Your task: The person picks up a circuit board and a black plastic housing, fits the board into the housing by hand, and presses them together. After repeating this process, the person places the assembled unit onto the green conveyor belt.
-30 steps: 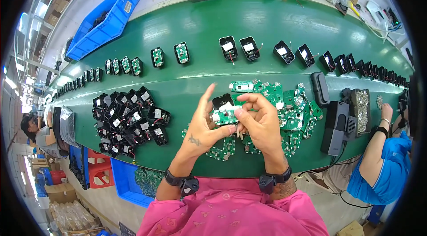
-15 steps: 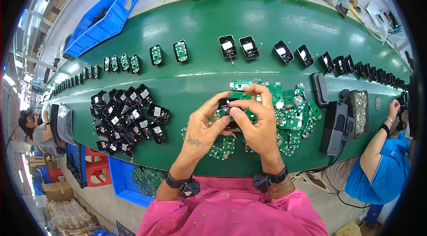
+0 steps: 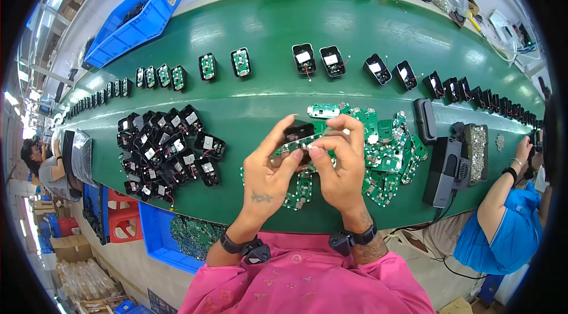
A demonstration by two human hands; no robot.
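Between my hands, over the table's near middle, is a black plastic case point(image 3: 299, 130) with its open side showing. A green circuit board point(image 3: 294, 146) lies tilted across its near part. My left hand point(image 3: 264, 177) is closed around the left side of the case, thumb against the board. With thumb and fingers, my right hand point(image 3: 340, 173) pinches the right end of the board. My fingers cover part of both things, so I cannot tell whether the board is seated in the case. Loose green circuit boards point(image 3: 384, 163) are piled beside and beneath my hands.
At left is a heap of black cases point(image 3: 160, 151). A row of cases point(image 3: 305, 60) crosses the green table point(image 3: 260, 24), those at left fitted with boards. At right stand a grey device point(image 3: 444, 169) and a tray of small metal parts point(image 3: 477, 151), near a co-worker's arm point(image 3: 503, 187).
The circuit board now shows tilted between my thumbs, with the case's dark inside visible behind it. Both hands have shifted only slightly.
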